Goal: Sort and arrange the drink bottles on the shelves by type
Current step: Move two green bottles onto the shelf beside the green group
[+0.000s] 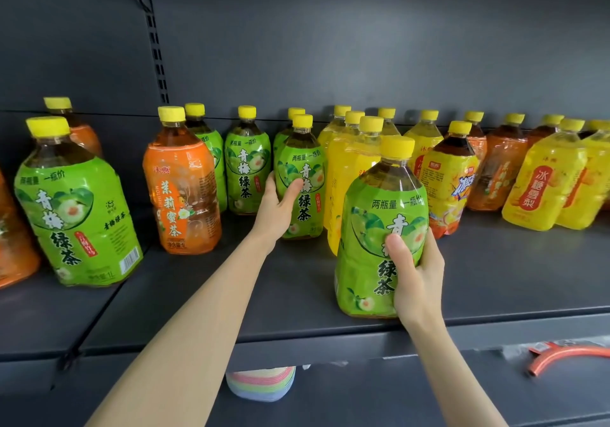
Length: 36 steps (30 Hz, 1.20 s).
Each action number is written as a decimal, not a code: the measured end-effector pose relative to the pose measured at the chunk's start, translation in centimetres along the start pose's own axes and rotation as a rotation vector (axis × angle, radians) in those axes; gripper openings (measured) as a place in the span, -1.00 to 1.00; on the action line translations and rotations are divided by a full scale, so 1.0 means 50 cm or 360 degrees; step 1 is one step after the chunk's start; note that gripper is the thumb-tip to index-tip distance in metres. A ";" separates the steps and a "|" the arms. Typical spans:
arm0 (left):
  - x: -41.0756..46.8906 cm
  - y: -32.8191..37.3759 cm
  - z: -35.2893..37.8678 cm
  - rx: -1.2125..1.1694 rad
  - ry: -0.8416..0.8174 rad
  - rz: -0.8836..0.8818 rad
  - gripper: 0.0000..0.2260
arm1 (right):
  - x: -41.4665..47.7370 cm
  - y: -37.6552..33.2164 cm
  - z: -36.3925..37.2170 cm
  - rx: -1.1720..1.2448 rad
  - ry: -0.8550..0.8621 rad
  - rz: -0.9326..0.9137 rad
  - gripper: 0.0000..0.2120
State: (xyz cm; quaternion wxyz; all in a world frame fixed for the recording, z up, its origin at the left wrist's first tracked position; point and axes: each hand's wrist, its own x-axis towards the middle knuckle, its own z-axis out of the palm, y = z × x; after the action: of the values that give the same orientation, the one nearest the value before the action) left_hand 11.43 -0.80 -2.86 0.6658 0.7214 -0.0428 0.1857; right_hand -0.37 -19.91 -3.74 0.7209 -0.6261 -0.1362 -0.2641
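Yellow-capped drink bottles stand in a row on a dark grey shelf. My right hand grips a green-label tea bottle near the shelf's front edge. My left hand holds another green-label bottle farther back, thumb across its front. More green bottles stand behind it and one stands at the left. An orange-label tea bottle stands left of my left hand. Yellow-label bottles stand behind the bottle in my right hand.
At the right stand a yellow iced-tea bottle, orange bottles and yellow pear-drink bottles. Below the shelf lie a stack of pastel-coloured items and an orange curved piece. The slotted upright rises at the back left.
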 end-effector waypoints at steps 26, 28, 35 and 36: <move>0.016 -0.002 0.008 0.0120 0.0092 0.0028 -0.43 | 0.003 0.007 -0.001 -0.0021 -0.0016 -0.0006 -0.55; 0.006 0.004 0.006 0.0153 0.0139 -0.0045 -0.38 | 0.004 0.008 -0.003 -0.0033 -0.0011 -0.0007 -0.57; -0.134 0.074 0.000 0.0239 0.0216 0.0258 -0.70 | -0.002 0.007 -0.001 -0.0064 -0.0069 -0.0009 -0.55; -0.164 0.083 0.004 0.0170 0.0114 0.0274 -0.75 | -0.005 0.005 0.004 -0.0065 -0.0089 -0.0020 -0.51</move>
State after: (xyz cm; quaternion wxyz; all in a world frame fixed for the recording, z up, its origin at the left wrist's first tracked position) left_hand 2.59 -2.98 -1.62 0.6089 0.7425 -0.0709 0.2700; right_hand -0.42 -19.66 -4.06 0.7022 -0.6469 -0.1547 -0.2539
